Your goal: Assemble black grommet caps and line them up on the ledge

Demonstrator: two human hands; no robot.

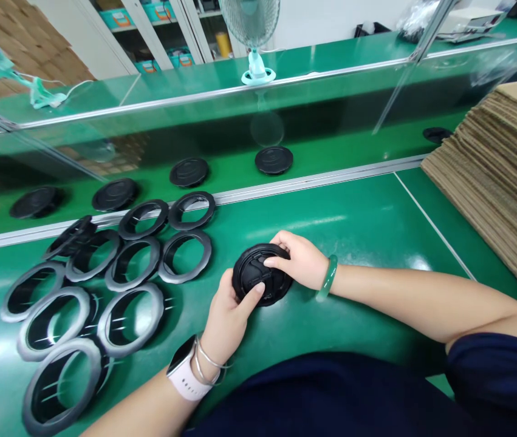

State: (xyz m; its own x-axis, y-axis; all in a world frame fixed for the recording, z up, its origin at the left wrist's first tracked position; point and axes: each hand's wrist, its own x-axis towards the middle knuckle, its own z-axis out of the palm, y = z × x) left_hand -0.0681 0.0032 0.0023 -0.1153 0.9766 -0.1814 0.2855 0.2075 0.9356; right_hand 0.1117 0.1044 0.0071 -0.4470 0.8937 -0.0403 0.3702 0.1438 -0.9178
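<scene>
One round black piece (253,271) appears midway through handling, held over the tabletop (358,224); loose rings (185,278) at left seem yet to be handled, while similar discs (274,160) sit beyond, perhaps done. Dark and ribbed, it is pinched between thumbs and fingers of left hand (227,315) and right hand (304,261).

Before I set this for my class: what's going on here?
A person holds a round black part at a green bench, left hand at its near-left side, right hand at its far-right side, thumbs over its face. Dark rings are grouped to the left. More round black discs rest on the green strip behind.
</scene>
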